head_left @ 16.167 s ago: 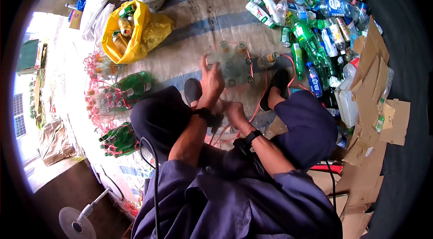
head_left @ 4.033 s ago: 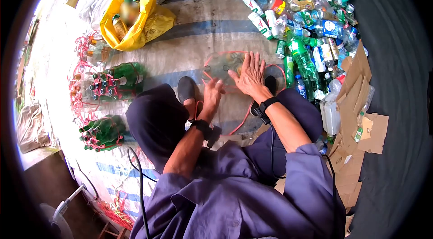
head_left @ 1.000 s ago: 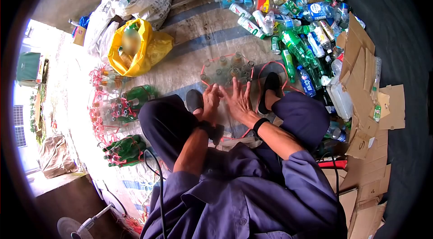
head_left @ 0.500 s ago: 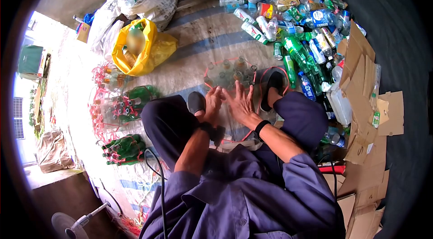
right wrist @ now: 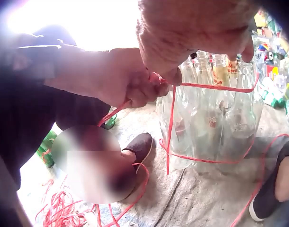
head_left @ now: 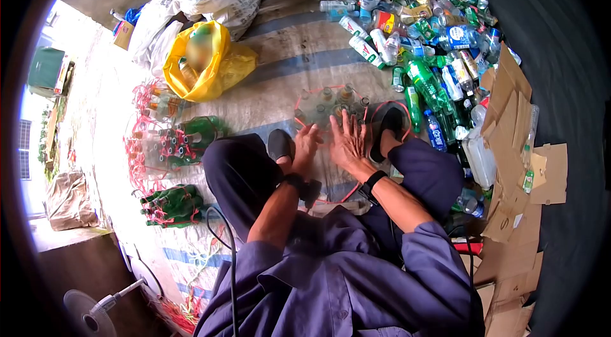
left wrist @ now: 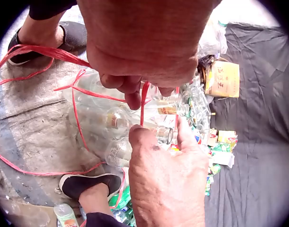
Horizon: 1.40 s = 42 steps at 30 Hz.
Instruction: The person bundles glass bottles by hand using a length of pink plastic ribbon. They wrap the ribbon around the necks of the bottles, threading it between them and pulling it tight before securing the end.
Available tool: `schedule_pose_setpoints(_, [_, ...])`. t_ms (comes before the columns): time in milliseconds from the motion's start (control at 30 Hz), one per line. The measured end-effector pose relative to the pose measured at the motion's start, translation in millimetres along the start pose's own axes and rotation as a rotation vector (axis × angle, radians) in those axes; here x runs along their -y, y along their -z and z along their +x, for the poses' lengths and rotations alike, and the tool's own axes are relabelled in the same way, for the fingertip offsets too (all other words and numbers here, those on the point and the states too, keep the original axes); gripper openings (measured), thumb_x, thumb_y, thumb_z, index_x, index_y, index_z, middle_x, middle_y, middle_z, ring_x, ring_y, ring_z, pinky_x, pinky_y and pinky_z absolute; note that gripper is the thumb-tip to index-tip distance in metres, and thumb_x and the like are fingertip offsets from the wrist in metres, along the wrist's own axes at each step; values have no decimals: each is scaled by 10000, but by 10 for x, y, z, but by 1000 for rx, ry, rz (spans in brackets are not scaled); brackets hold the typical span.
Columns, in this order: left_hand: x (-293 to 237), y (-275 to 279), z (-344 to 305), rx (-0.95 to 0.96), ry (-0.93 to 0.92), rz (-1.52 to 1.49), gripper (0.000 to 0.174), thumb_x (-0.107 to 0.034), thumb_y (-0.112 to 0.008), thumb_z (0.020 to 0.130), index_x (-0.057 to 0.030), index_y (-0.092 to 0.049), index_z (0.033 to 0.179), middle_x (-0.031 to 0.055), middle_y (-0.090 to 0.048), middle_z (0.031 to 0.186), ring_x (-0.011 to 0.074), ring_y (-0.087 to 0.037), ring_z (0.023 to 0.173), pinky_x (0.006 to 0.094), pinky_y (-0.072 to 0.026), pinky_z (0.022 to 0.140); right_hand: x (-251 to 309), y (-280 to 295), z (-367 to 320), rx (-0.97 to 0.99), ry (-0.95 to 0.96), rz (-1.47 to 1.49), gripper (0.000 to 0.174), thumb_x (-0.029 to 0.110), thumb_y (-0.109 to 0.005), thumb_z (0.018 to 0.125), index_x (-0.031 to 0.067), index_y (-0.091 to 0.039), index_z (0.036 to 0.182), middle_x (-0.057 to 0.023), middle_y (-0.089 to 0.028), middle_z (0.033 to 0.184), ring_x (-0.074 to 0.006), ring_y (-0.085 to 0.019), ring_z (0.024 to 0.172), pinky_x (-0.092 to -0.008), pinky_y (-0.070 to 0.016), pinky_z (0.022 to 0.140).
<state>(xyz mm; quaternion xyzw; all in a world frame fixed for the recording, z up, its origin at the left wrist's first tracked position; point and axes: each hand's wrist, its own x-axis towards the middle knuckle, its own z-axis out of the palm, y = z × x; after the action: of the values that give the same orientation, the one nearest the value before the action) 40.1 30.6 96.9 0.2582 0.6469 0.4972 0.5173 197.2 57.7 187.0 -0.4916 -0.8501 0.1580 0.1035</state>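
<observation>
Left hand [head_left: 307, 148] shifted slightly, fingers [right wrist: 137, 97] curled round twine [right wrist: 213, 87].

In the head view, a blur masked part of the contents of the yellow bag [head_left: 219, 57], and the clear bottles [head_left: 328, 105] were too faint to count. Another blur (a large one) covered whatever lay left of the dark shoe [right wrist: 140, 145] in the right wrist view. The right hand [right wrist: 196, 28], cut off above, hid some bottle mouths. The left hand [left wrist: 144, 42] overran its view's top, covering part of the red twine [left wrist: 144, 104].
</observation>
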Motion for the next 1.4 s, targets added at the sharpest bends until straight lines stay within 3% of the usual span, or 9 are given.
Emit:
schedule_pose_setpoints(200, [73, -20, 9, -11, -80, -48, 522, -367, -560, 946, 91, -566, 1197, 97, -670, 736, 163, -631, 700, 285, -477, 623, 41, 67, -12, -190, 90, 10, 612, 197, -636, 790, 16, -473, 1351, -198, -383, 1465, -402, -319, 1373, -598, -238, 1072])
schedule_pose_setpoints(400, [-135, -108, -136, -36, -37, -113, 423, -335, -544, 965, 40, -583, 1157, 77, -647, 728, 142, -571, 587, 281, -432, 524, 108, 187, -64, -347, 178, 126, 355, 137, -639, 793, 13, -615, 1125, -167, -633, 1179, -319, -582, 1133, -489, -409, 947])
schedule_pose_setpoints(567, [-155, -99, -116, -39, -52, -12, 405, -352, -525, 972, -1, -576, 1168, 64, -636, 695, 130, -502, 480, 277, -367, 421, 135, -127, -159, 62, -105, 611, 267, 118, -599, 822, 9, -608, 1066, -185, -686, 992, -359, -670, 892, -415, -525, 726])
schedule_pose_setpoints(700, [-287, -142, -220, -4, 32, -243, 336, -339, -528, 970, -33, -572, 1102, 41, -589, 679, 134, -494, 474, 274, -374, 434, 5, -798, -193, -22, -133, 882, 286, 115, -580, 820, -8, -597, 1078, -184, -682, 1035, -328, -670, 937, -411, -524, 751])
schedule_pose_setpoints(867, [-71, -187, -95, -83, 49, -239, 257, -314, -538, 970, -67, -555, 1035, 36, -544, 695, 141, -506, 531, 284, -396, 459, 195, -497, -211, 178, -757, 1438, 325, 201, -567, 861, 12, -578, 1125, -168, -653, 1038, -214, -646, 955, -381, -533, 739])
schedule_pose_setpoints(967, [7, -180, -56, -120, 14, -252, 252, -314, -551, 966, -73, -555, 1042, 48, -563, 737, 144, -508, 560, 296, -413, 470, 124, -591, -207, 386, -656, 1614, 338, 251, -515, 905, 12, -578, 1135, -155, -630, 1012, -204, -633, 896, -379, -531, 713])
schedule_pose_setpoints(1100, [-126, -159, -136, -70, 91, -267, 492, -348, -562, 942, 62, -523, 1211, 129, -642, 901, 211, -617, 773, 327, -497, 685, 182, -425, -151, 540, -902, 1704, 335, 274, -482, 928, 7, -596, 1095, -119, -640, 990, -206, -623, 833, -354, -522, 686])
schedule_pose_setpoints(1200, [-314, -173, -268, -93, 224, -274, 499, -369, -573, 936, 34, -521, 1226, 112, -637, 900, 206, -609, 742, 322, -496, 663, 146, -546, -173, 481, -827, 1686, 336, 282, -471, 940, -11, -594, 1049, -114, -663, 940, -217, -644, 800, -366, -515, 659])
schedule_pose_setpoints(1400, [-245, -143, -213, -39, 192, -219, 523, -439, -573, 921, -39, -517, 1253, 84, -631, 897, 186, -607, 719, 338, -497, 620, -182, -909, -307, 96, -24, 898, 292, 225, -486, 901, -7, -596, 1040, -204, -641, 898, -233, -651, 765, -394, -479, 627])
